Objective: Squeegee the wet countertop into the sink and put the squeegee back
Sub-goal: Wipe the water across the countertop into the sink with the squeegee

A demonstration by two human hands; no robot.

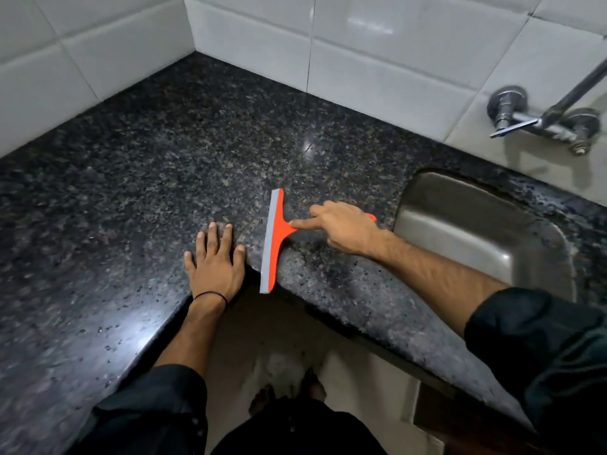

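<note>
An orange squeegee with a grey rubber blade lies across the dark speckled granite countertop, its blade running from mid-counter to the inner corner of the front edge. My right hand is closed around its handle, index finger stretched along the neck. My left hand rests flat on the counter just left of the blade, fingers spread. The steel sink sits to the right, close behind the right hand. Water droplets show on the counter near its front edge.
White tiled walls close the corner behind the counter. A chrome wall tap hangs above the sink at the right. The counter is L-shaped; the floor and my feet show in the gap below.
</note>
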